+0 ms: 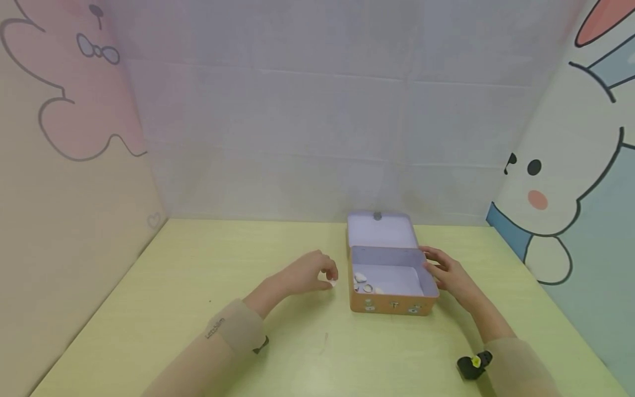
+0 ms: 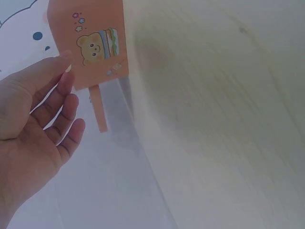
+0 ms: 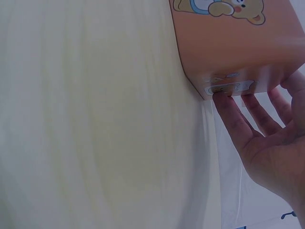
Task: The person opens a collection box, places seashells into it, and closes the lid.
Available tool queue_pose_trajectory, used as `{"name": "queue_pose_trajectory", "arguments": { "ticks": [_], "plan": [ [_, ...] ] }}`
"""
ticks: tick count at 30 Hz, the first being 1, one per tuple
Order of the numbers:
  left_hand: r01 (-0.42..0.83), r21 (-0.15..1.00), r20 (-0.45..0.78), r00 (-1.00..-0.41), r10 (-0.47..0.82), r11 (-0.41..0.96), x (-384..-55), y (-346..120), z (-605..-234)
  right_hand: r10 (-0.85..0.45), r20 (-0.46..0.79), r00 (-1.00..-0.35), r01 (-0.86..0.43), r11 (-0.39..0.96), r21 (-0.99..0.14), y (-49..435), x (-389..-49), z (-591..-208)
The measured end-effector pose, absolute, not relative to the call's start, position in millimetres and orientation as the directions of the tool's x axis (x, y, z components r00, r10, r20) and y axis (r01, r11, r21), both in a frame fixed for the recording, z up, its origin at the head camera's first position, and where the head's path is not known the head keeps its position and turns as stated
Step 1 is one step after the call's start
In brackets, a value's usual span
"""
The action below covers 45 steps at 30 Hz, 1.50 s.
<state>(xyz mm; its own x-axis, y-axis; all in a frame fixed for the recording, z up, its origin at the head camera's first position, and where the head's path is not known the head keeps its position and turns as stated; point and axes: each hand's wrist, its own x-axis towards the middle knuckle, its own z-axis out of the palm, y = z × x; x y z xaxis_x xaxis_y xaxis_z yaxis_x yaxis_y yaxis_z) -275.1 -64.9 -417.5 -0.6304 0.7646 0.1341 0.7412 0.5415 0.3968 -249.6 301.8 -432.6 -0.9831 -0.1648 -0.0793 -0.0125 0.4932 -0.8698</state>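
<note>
An orange tin case [image 1: 392,304] with a lilac inside stands on the table, its lid [image 1: 382,230] folded back. In its left part lie a white piece [image 1: 360,278], a ring-like piece [image 1: 367,288] and other small bits. Just left of the case, my left hand [image 1: 308,274] pinches a small white piece [image 1: 333,283] between thumb and fingertips. The fingers hide most of that piece, and its kind is unclear. On the right, the fingers of my right hand [image 1: 452,278] rest against the case's outer side wall [image 3: 238,52], fairly straight.
The pale yellow table [image 1: 238,248] runs back to a white wall sheet [image 1: 297,138]. Side panels with cartoon drawings stand left and right, with a rabbit [image 1: 550,187] on the right one. A black strapped device [image 1: 471,366] is on my right wrist.
</note>
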Motion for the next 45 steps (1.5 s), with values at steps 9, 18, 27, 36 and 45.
{"name": "queue_pose_trajectory", "arguments": {
  "ticks": [9, 18, 27, 36, 45],
  "plan": [
    [0.728, 0.373, 0.220, -0.672, 0.707, 0.575, -273.2, -52.1, -405.5, -0.174, -0.065, -0.983, -0.029, 0.488, -0.872, 301.9, -250.1, -433.3],
    [0.724, 0.361, 0.310, -0.687, 0.657, 0.587, -277.2, -30.2, -404.2, -0.174, -0.062, -0.983, -0.032, 0.492, -0.870, 302.7, -250.5, -434.0],
    [0.680, 0.444, 0.347, -0.731, 0.588, 0.583, -279.7, -11.0, -410.1, -0.180, -0.052, -0.982, -0.041, 0.482, -0.875, 303.1, -250.4, -435.0],
    [0.656, 0.431, 0.348, -0.754, 0.557, 0.619, -282.0, 9.2, -419.9, -0.188, -0.049, -0.981, -0.048, 0.477, -0.878, 302.9, -249.9, -434.0],
    [0.641, 0.396, 0.333, -0.768, 0.548, 0.658, -281.4, 17.8, -422.7, -0.197, -0.035, -0.980, -0.061, 0.460, -0.886, 301.3, -248.4, -432.3]
  ]
}}
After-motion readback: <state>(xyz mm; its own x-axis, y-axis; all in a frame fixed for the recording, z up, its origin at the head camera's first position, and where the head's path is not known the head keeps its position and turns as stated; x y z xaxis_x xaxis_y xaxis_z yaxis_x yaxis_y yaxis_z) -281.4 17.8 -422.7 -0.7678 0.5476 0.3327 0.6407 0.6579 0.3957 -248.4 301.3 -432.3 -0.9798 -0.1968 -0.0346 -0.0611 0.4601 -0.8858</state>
